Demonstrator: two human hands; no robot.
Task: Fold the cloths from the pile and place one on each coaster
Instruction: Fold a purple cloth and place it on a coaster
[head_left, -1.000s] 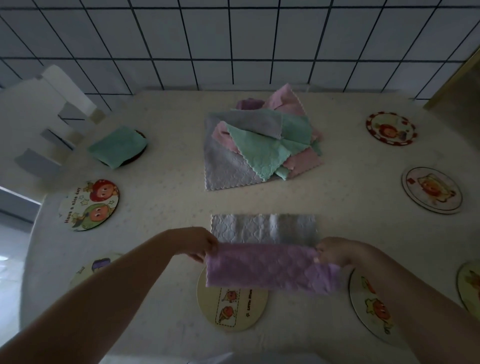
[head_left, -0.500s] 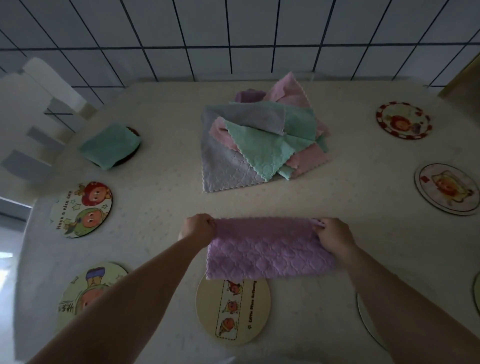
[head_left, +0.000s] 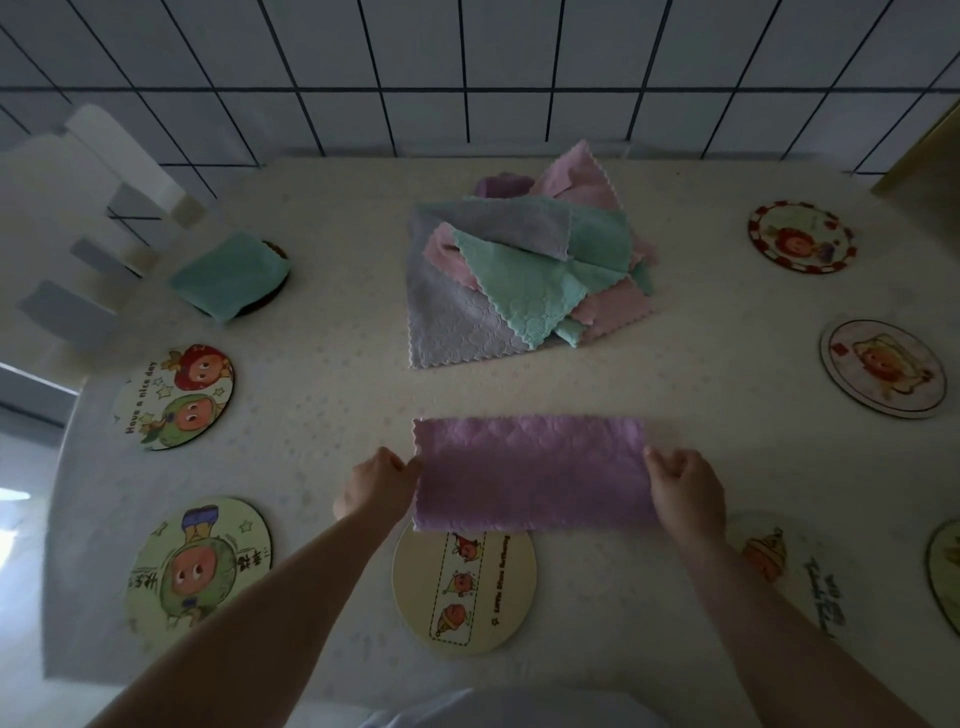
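A purple cloth, folded in half into a wide strip, lies flat on the table in front of me. My left hand pinches its left end and my right hand pinches its right end. Its near edge overlaps a cream coaster with a strip of three little figures. The pile of cloths, grey, green, pink and purple, sits beyond at the table's middle. A folded green cloth rests on a dark coaster at the far left.
Bare picture coasters ring the table: two at the left, two at the right, one by my right forearm, another at the right edge. A tiled wall stands behind; a white chair at far left.
The near half of the purple cloth was carried forward over the far half and laid down. My hands have slid back along the strip's two ends.
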